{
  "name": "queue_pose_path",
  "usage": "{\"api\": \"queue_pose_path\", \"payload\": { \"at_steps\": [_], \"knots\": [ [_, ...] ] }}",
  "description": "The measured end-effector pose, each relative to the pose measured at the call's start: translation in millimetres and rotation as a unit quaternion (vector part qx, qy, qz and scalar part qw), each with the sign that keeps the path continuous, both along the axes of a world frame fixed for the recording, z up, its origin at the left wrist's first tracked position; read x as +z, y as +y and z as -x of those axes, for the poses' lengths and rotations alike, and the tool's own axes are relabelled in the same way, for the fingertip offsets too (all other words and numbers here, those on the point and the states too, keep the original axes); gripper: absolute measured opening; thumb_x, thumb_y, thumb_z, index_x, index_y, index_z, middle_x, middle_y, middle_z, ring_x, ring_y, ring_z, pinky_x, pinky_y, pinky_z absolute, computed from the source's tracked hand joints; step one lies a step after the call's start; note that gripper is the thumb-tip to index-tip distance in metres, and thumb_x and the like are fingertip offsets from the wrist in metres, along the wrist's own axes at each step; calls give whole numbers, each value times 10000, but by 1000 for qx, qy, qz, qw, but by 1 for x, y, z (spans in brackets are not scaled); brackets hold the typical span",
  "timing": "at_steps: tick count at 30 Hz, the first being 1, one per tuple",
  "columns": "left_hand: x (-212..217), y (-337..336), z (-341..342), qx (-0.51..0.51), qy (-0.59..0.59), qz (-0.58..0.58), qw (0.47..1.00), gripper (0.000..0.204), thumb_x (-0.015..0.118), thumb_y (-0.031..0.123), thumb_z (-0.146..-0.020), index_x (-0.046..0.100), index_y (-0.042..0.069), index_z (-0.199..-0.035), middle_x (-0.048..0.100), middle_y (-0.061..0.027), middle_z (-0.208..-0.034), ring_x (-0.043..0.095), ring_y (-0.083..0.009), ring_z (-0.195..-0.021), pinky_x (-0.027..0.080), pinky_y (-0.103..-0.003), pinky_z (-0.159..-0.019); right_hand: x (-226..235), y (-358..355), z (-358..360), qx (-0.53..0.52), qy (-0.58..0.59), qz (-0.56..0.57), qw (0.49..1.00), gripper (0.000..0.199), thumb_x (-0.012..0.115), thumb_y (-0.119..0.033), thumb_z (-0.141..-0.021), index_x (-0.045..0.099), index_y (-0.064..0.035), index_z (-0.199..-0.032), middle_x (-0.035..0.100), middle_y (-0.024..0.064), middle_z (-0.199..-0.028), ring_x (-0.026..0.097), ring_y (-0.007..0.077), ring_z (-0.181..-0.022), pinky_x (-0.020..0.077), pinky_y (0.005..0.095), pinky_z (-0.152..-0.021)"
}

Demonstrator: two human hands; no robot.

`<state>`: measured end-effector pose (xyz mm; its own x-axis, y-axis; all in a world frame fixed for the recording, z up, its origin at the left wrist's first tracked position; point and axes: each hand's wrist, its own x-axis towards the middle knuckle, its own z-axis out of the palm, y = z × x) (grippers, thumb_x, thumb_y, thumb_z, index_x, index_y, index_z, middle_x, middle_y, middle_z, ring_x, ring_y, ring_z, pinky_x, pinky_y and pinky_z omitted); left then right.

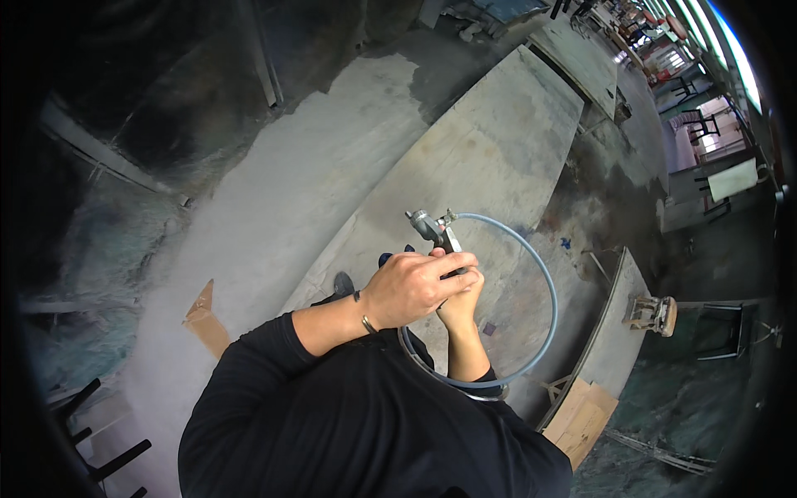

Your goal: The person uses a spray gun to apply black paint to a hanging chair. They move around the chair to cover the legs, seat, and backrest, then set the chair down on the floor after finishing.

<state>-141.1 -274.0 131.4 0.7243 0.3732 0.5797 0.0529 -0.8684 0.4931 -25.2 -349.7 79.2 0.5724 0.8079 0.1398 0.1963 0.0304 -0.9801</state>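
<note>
A metal spray gun (427, 225) is in front of my chest, its head tilted up and to the left. My left hand (409, 287) curls over the gun's lower part, fingers bent round it. Beneath those fingers, my right hand (462, 303) is closed against the handle, most of its fingers hidden. From a fitting (449, 217) by the gun's head, a light blue hose (551, 300) loops out to the right and comes back over my right forearm. A black band and a metal bracelet (369, 324) circle my left wrist.
A long grey-green board (490, 124) stretches away ahead, with another panel (581, 62) beyond it. On the right, a narrow bench (610, 332) carries cardboard (579, 415), with a stool (652, 315) beside it. Cardboard scrap (206, 322) lies at left; black legs (120, 461) show lower left.
</note>
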Motion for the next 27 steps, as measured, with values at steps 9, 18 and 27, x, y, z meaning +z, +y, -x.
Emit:
{"api": "queue_pose_path", "payload": {
  "at_steps": [9,18,27],
  "knots": [
    [-35,65,23,20,-131,163,978,174,812,111,-844,737,55,-991,716,-85,-1077,697,-208,-711,567,-309,-615,-5,71,-29,57,-44,84,994,399,745,-128,-962,674,-4,-1335,737,29,-906,624,77,-778,529,262,-698],
    [-169,64,61,432,-252,730,465,220,677,264,-953,708,61,-1033,718,-40,-954,666,-139,-840,548,-332,-766,-33,132,-88,219,-66,130,965,362,589,-299,-1069,678,-42,-831,660,-7,-699,435,25,-522,291,230,-475],
    [-164,61,-103,414,-431,725,343,330,692,64,-848,626,-4,-1165,677,-86,-1081,685,-202,-1004,574,-402,-837,-45,211,-140,422,-147,510,735,566,728,-253,-968,556,33,-1425,683,167,-1275,656,225,-1083,523,344,-911]
  ]
}}
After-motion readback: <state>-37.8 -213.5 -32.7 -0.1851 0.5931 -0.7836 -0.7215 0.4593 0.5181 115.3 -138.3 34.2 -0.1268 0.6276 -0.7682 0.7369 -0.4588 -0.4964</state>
